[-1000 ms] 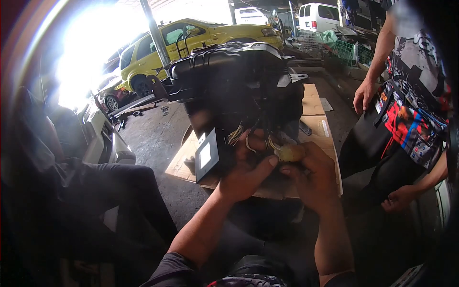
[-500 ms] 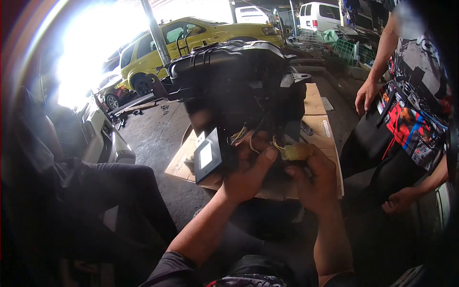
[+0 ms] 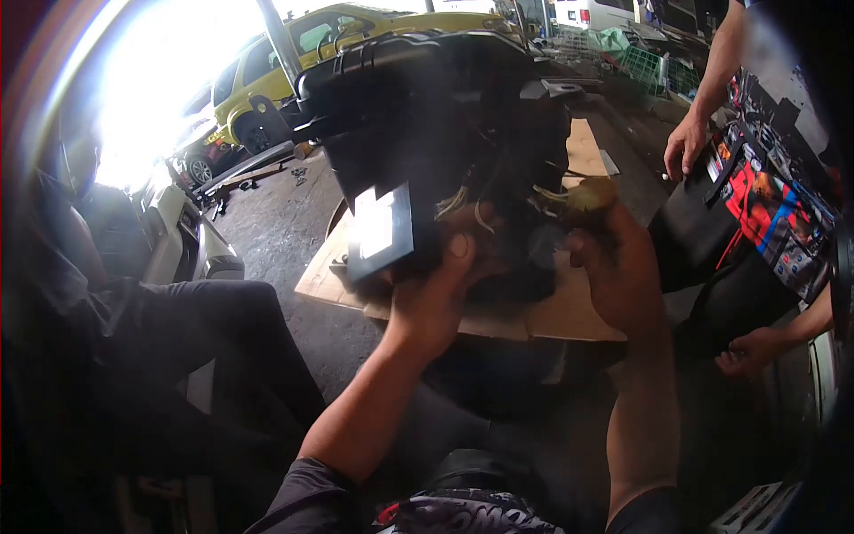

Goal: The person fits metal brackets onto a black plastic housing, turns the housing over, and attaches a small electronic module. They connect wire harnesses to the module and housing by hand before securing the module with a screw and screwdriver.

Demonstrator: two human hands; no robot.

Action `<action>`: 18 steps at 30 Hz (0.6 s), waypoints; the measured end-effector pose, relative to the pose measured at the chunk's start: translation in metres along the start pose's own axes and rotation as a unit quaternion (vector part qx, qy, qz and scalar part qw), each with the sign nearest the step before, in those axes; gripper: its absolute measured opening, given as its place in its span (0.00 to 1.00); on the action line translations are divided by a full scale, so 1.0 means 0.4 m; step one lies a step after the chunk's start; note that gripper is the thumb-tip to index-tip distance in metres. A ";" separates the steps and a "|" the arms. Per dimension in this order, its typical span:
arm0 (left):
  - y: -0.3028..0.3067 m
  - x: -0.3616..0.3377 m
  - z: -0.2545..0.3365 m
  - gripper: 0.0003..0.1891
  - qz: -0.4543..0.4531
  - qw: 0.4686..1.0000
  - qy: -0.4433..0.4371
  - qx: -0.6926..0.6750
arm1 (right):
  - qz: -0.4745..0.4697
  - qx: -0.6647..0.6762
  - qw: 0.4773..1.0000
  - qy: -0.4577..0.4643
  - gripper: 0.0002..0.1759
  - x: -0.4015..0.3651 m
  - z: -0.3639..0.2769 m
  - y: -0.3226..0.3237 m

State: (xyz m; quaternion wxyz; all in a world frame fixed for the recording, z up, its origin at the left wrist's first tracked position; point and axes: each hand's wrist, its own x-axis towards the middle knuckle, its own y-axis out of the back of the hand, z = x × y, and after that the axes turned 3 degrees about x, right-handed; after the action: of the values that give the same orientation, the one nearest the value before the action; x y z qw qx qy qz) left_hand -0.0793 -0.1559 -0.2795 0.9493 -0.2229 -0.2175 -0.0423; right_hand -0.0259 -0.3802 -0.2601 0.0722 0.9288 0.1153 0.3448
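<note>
Where it hangs above the cardboard [image 3: 551,316], the black housing [image 3: 427,116] sits in your left hand [image 3: 436,294], grip closed underneath; your right hand [image 3: 623,276] pinches its yellowish connector [image 3: 587,194]. Housing higher, closer than before.

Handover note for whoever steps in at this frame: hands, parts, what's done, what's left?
Left hand: grips the black housing from below, beside its labelled box.
Right hand: fingertips seem to pinch the yellowish connector; blur limits certainty.
Parts: housing held up over the cardboard on the floor; a bystander's hand hangs apart at right.
Done: connector sits out at the housing's side.
Left: its wires run into the housing, not yet separated.
</note>
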 end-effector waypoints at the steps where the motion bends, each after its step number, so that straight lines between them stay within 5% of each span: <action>1: 0.011 -0.006 0.005 0.26 -0.006 1.000 -0.010 -0.008 | -0.004 0.020 1.000 -0.012 0.17 -0.003 0.007 0.003; 11: 0.040 0.006 0.159 0.25 -0.095 0.992 -0.073 -0.030 | 0.007 0.085 0.996 0.024 0.17 -0.027 0.028 -0.021; 18: 0.068 0.005 0.177 0.26 -0.138 0.989 -0.062 -0.002 | 0.006 0.107 0.994 -0.033 0.22 -0.059 0.009 -0.012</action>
State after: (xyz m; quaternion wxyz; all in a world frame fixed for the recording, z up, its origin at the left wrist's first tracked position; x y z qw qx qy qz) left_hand -0.1006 -0.1000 -0.2324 0.9186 -0.1953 -0.3045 -0.1592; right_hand -0.0419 -0.3821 -0.2785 -0.0255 0.9427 0.1433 0.3002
